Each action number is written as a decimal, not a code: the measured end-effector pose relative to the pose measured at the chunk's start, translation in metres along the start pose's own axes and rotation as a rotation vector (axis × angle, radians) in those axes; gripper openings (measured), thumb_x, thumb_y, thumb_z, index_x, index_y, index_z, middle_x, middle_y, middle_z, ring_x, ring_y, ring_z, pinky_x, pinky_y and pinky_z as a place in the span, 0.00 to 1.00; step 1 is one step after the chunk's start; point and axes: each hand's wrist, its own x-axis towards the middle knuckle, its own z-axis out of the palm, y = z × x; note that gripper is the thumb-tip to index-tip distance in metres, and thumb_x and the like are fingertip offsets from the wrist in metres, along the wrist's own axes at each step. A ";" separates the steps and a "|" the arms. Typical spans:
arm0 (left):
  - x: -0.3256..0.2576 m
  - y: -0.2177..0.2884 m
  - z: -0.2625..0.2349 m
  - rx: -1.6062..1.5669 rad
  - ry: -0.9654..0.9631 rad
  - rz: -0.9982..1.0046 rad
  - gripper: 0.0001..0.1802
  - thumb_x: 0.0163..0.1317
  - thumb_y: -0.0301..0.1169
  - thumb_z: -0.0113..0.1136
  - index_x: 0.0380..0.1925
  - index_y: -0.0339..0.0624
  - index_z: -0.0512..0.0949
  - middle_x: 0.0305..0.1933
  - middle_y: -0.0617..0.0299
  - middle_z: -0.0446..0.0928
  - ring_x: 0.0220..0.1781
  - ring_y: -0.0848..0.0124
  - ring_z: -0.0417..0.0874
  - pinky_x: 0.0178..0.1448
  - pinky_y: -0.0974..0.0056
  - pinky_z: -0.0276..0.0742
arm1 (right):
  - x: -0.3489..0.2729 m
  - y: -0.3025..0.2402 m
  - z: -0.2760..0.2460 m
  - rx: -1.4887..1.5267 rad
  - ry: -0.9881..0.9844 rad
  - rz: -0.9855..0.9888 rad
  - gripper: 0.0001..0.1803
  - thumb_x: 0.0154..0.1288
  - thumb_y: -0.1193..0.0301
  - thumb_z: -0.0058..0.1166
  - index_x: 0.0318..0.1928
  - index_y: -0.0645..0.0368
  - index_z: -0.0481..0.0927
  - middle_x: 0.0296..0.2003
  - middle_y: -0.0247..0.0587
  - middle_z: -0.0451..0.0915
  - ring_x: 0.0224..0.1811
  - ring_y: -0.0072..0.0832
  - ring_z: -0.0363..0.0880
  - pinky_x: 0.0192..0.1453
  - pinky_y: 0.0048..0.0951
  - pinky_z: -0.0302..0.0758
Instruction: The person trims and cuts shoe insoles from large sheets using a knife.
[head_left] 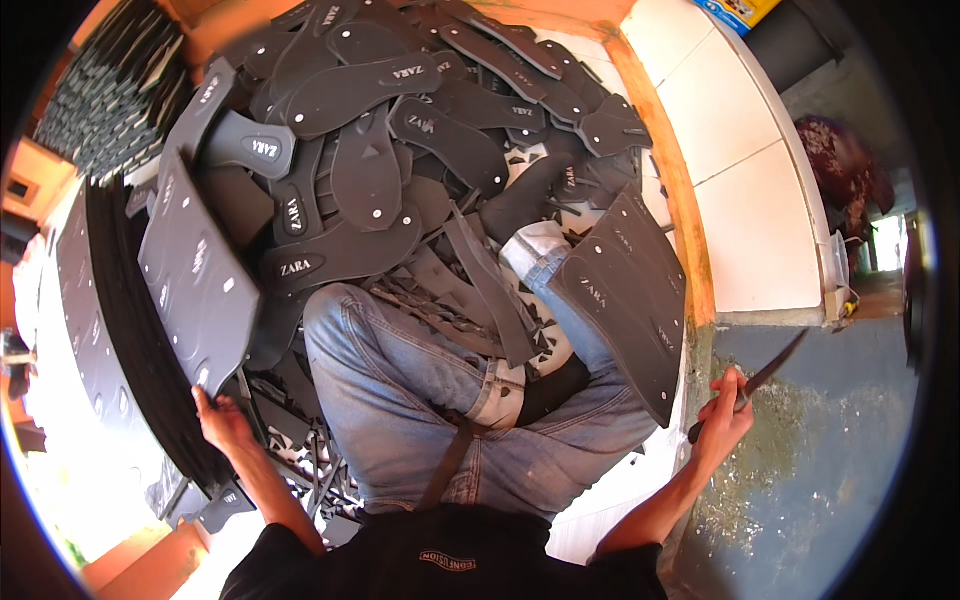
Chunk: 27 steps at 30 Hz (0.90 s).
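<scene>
My right hand [724,412], out at the right, is closed round the dark handle of a knife [776,362]. Its narrow blade points up and away to the right. On the other side my left hand [224,422] pinches the near corner of a dark grey foam sheet [198,270] with sole outlines and small pale dots. That sheet stands tilted beside a thick upright stack of similar sheets [130,330]. Across my right thigh and shin lies another foam sheet piece [625,300], untouched by either hand.
Ahead of my crossed legs [400,380] spreads a heap of cut sole-shaped foam pieces [360,90], with scraps among them. A tall pile of dark pieces [115,90] stands at the far left. A white tiled ledge [750,190] runs along the right, above a worn grey floor [850,430].
</scene>
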 end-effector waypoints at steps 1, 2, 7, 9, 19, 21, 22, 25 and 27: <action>0.015 -0.002 -0.012 0.007 0.062 0.048 0.14 0.59 0.35 0.63 0.39 0.37 0.76 0.31 0.63 0.75 0.24 0.75 0.70 0.28 0.75 0.70 | 0.016 0.025 -0.006 -0.081 0.070 0.028 0.22 0.62 0.55 0.55 0.40 0.65 0.76 0.23 0.36 0.75 0.11 0.13 0.60 0.13 0.19 0.53; 0.012 -0.003 -0.009 0.007 0.148 0.094 0.17 0.59 0.34 0.61 0.44 0.34 0.74 0.36 0.58 0.75 0.36 0.69 0.75 0.40 0.71 0.77 | 0.029 0.051 -0.009 -0.088 0.017 0.148 0.25 0.61 0.53 0.55 0.40 0.66 0.76 0.24 0.38 0.76 0.11 0.14 0.60 0.13 0.19 0.54; -0.073 -0.037 0.016 0.123 -0.042 -0.111 0.32 0.60 0.38 0.58 0.60 0.34 0.59 0.54 0.45 0.68 0.47 0.58 0.77 0.56 0.58 0.76 | 0.048 0.128 0.007 -0.011 -0.260 0.435 0.33 0.54 0.46 0.58 0.37 0.69 0.75 0.31 0.49 0.80 0.12 0.15 0.63 0.13 0.20 0.59; -0.157 -0.033 0.046 0.442 -0.237 0.068 0.30 0.64 0.40 0.51 0.63 0.41 0.58 0.48 0.49 0.75 0.38 0.63 0.81 0.40 0.66 0.78 | 0.053 0.116 0.013 0.059 -0.293 0.410 0.30 0.53 0.48 0.60 0.36 0.68 0.75 0.29 0.46 0.79 0.13 0.15 0.63 0.13 0.20 0.59; -0.392 -0.119 0.184 0.417 -1.405 -0.956 0.36 0.63 0.37 0.54 0.65 0.34 0.50 0.54 0.47 0.72 0.52 0.60 0.77 0.55 0.58 0.74 | 0.081 0.097 0.033 0.065 -0.478 0.395 0.23 0.51 0.63 0.67 0.41 0.66 0.76 0.22 0.31 0.74 0.13 0.13 0.62 0.14 0.18 0.59; -0.416 -0.130 0.197 0.284 -1.316 -0.962 0.31 0.62 0.34 0.56 0.62 0.36 0.57 0.51 0.49 0.73 0.50 0.61 0.78 0.54 0.58 0.75 | 0.072 0.093 0.033 0.056 -0.421 0.354 0.23 0.50 0.64 0.67 0.42 0.66 0.76 0.21 0.29 0.73 0.14 0.13 0.62 0.15 0.17 0.58; -0.420 -0.132 0.199 0.224 -1.271 -0.964 0.29 0.61 0.32 0.57 0.60 0.37 0.60 0.50 0.50 0.74 0.49 0.62 0.79 0.54 0.58 0.76 | 0.068 0.090 0.033 0.043 -0.386 0.328 0.23 0.50 0.65 0.67 0.43 0.66 0.76 0.22 0.28 0.73 0.14 0.13 0.62 0.16 0.17 0.58; -0.384 -0.112 0.182 0.260 -1.231 -0.949 0.19 0.59 0.25 0.55 0.52 0.39 0.69 0.46 0.54 0.77 0.46 0.64 0.80 0.51 0.59 0.77 | 0.033 0.070 0.038 0.085 -0.299 0.192 0.23 0.51 0.64 0.67 0.43 0.65 0.77 0.21 0.26 0.72 0.15 0.12 0.62 0.18 0.16 0.57; -0.342 -0.095 0.158 0.255 -1.191 -0.938 0.15 0.58 0.22 0.54 0.47 0.39 0.74 0.43 0.56 0.78 0.44 0.65 0.81 0.49 0.61 0.78 | -0.021 0.035 0.038 0.130 -0.265 0.131 0.22 0.53 0.63 0.66 0.44 0.64 0.77 0.21 0.26 0.72 0.15 0.12 0.62 0.18 0.16 0.57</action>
